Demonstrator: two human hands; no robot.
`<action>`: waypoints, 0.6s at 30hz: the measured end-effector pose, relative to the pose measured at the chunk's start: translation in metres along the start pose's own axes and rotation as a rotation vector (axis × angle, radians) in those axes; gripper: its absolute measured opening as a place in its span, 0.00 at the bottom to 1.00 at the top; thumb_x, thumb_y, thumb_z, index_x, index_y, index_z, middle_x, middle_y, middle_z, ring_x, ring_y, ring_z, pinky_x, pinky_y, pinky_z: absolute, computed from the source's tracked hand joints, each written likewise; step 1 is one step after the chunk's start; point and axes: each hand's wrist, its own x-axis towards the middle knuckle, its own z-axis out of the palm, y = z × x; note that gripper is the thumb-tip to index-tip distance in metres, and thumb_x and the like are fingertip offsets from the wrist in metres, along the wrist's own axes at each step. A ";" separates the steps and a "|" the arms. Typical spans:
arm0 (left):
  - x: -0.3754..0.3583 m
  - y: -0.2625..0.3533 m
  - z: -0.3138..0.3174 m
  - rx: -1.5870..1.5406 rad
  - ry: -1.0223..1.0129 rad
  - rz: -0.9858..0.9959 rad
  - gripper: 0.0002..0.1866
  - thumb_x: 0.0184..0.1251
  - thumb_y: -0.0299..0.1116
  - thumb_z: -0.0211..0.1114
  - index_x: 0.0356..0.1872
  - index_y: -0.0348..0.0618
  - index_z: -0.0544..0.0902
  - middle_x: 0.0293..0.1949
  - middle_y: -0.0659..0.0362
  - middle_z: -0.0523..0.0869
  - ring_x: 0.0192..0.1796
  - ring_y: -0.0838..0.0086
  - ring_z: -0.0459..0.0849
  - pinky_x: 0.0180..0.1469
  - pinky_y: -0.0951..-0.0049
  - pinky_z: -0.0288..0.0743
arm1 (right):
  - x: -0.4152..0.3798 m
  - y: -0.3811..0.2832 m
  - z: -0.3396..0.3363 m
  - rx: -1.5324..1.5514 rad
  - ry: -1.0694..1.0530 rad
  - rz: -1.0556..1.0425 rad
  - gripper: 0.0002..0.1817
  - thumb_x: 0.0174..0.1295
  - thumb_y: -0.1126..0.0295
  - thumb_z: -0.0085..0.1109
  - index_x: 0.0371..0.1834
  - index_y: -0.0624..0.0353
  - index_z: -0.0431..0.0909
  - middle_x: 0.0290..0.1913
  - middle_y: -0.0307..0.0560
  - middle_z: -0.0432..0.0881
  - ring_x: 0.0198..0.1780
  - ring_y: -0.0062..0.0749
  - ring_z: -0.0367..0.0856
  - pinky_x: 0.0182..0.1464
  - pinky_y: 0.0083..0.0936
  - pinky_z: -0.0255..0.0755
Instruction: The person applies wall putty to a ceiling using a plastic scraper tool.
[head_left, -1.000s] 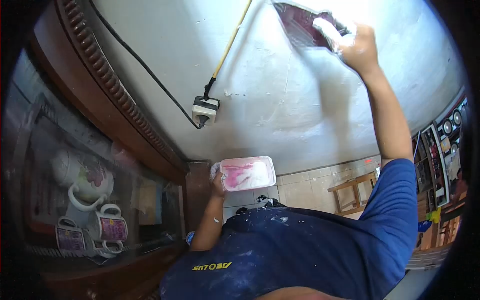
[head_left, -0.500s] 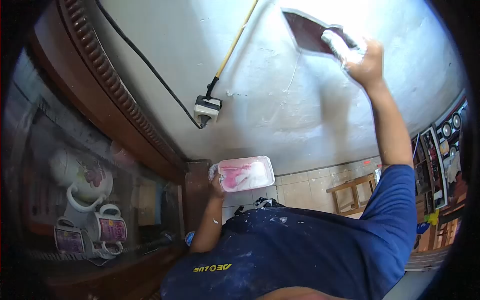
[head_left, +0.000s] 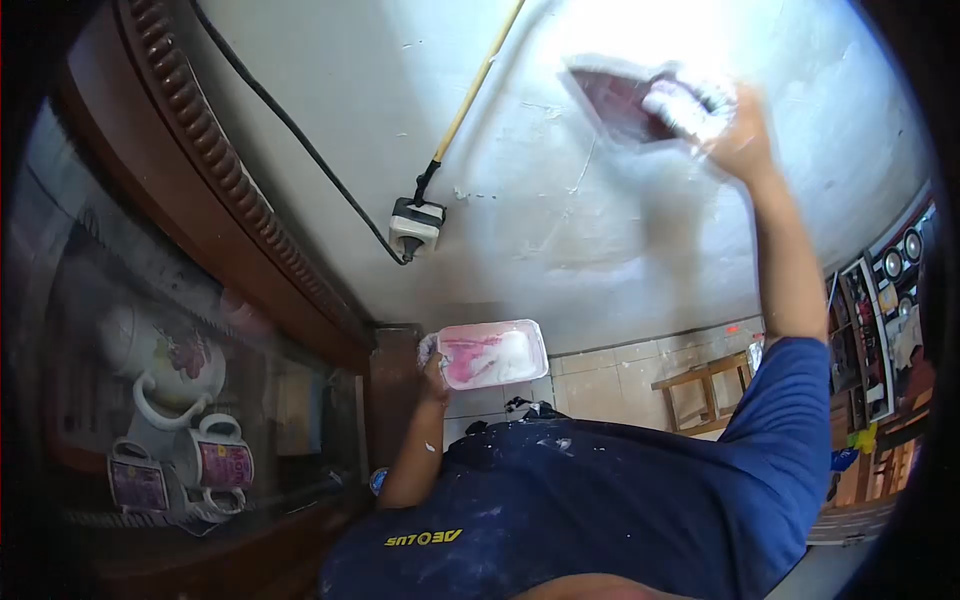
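My right hand [head_left: 738, 130] is wrapped round the white-smeared handle of a plastering trowel [head_left: 610, 98]. Its flat, dark reddish blade, a little blurred, is held up at the white wall [head_left: 560, 240]. Lower down, my left hand [head_left: 433, 368] grips the left end of a pinkish rectangular plastic tub [head_left: 543, 352]. White paste [head_left: 512, 355] lies toward the tub's right side, and pink streaks show across its bottom. White smears mark the fingers of both hands.
A wooden cabinet [head_left: 190, 210] with mugs [head_left: 222, 462] behind glass stands close on my left. On the wall, a socket box [head_left: 415, 225] has a black cable [head_left: 290, 115] and a yellowish conduit [head_left: 478, 85]. A small wooden frame [head_left: 705, 390] stands on the tiled floor.
My right hand and the trowel have moved slightly down in the view along the wall. The tub in my left hand has hardly shifted.
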 end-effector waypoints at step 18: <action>0.004 -0.006 -0.005 0.043 0.012 0.079 0.16 0.60 0.29 0.53 0.48 0.37 0.79 0.48 0.55 0.81 0.53 0.68 0.79 0.56 0.67 0.72 | 0.094 -0.052 -0.075 -0.856 -0.051 -0.022 0.19 0.48 0.63 0.71 0.41 0.61 0.81 0.40 0.53 0.85 0.41 0.52 0.85 0.42 0.38 0.79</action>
